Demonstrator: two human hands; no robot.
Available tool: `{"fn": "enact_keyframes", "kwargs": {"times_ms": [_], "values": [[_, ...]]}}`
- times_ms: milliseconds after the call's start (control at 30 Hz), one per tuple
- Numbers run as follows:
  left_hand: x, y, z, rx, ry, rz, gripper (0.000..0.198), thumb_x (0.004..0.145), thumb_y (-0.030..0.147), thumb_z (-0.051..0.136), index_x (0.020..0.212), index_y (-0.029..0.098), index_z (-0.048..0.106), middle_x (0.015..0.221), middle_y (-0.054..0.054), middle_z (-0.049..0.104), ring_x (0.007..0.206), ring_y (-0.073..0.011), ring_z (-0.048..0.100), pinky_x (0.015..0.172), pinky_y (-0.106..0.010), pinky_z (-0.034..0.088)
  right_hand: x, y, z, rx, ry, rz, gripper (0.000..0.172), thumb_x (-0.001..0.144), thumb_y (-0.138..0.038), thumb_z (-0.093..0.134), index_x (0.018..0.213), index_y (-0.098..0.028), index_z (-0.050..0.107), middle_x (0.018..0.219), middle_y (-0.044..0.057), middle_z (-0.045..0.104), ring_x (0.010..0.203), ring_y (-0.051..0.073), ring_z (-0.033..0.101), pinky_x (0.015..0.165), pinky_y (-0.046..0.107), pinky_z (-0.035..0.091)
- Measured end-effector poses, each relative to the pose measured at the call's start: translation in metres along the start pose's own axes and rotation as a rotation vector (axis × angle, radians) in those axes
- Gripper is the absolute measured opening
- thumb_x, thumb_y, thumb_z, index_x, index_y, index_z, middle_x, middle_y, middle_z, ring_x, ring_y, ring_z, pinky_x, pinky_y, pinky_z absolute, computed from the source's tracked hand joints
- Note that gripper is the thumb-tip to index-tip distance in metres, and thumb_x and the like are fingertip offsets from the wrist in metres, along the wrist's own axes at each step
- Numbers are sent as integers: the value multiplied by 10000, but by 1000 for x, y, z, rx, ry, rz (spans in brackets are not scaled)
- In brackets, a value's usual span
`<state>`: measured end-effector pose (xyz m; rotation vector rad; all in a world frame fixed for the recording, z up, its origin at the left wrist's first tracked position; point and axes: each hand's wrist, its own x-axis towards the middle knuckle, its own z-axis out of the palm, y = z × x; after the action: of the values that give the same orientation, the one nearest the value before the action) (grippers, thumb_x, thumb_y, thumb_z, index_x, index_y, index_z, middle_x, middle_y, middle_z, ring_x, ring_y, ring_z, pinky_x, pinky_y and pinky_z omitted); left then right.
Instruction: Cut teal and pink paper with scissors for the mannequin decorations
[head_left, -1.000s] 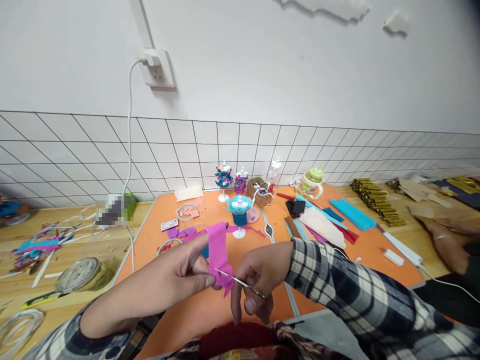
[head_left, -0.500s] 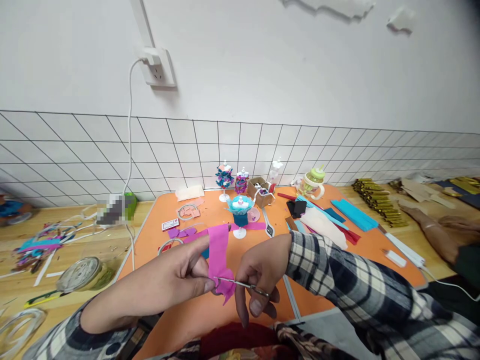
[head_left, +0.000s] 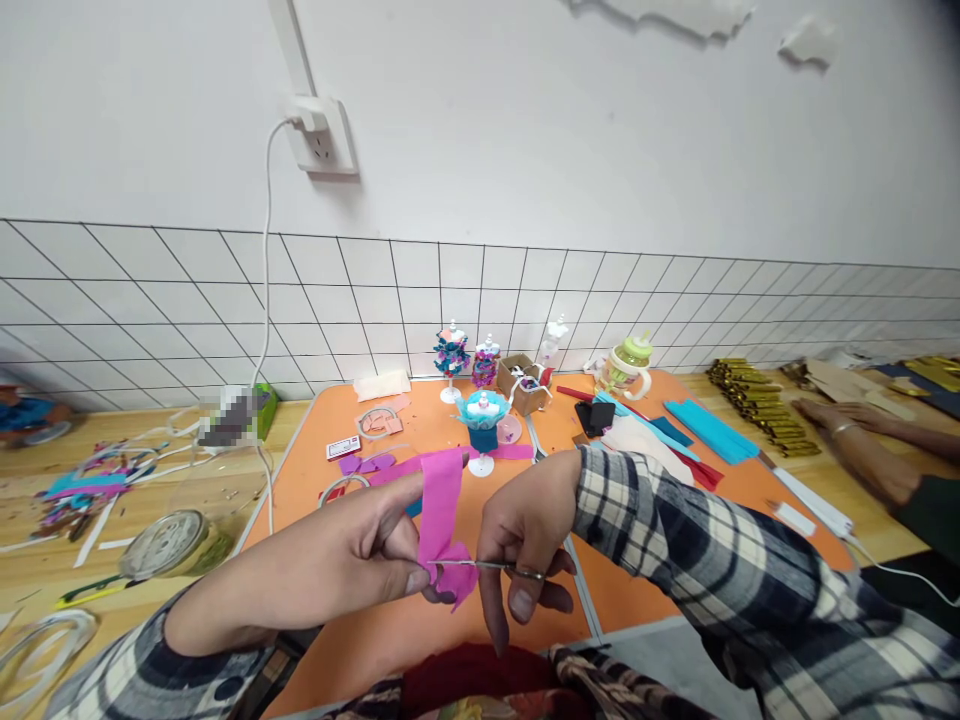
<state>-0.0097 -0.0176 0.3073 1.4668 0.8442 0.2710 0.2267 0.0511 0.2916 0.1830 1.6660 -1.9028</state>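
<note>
My left hand [head_left: 360,560] pinches a folded strip of pink crepe paper [head_left: 442,505] between thumb and fingers, holding it upright above the orange table [head_left: 420,620]. My right hand [head_left: 525,545] grips small metal scissors [head_left: 487,568], fingers through the loops. The blades point left and meet the paper's lower end, beside my left thumb. Both sleeves are plaid.
On the table stand small paper-flower figures [head_left: 480,415], a cardboard box [head_left: 521,383], a green cup [head_left: 626,365] and coloured paper sheets [head_left: 705,430]. A tape roll [head_left: 161,545] and scraps lie left. Another person's hand [head_left: 855,440] rests at the right by gold strips [head_left: 754,405].
The scissors have levelled out and closed in on the paper's lower end. The other person's hand at the right has stretched out flatter on the wood.
</note>
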Motion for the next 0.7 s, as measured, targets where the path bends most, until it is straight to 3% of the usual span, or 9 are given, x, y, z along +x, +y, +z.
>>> {"fn": "enact_keyframes", "kwargs": {"times_ms": [267,500,700], "values": [[1,3,-1,5,-24,13,966,880,276,676,1649,232,93,772,32,756,732,-153,667,665,-217,453,4,-1,0,-39,15,7,343,933,-419,680,1165,-169,716,631,-20,664,607,110,641,482,162,444],[1,2,-1,22,-43,3,971,872,289,700,1647,238,118,812,-6,786,751,-176,693,703,-253,500,6,1,-5,-49,-43,12,521,875,-539,723,1246,-175,695,696,-9,693,666,110,667,503,152,447],[4,2,-3,0,-76,12,979,884,322,720,1647,238,112,849,-35,801,790,-194,719,756,-292,536,7,4,-7,-38,-28,17,607,838,-561,754,1281,-151,682,634,-34,676,490,69,559,472,145,444]]}}
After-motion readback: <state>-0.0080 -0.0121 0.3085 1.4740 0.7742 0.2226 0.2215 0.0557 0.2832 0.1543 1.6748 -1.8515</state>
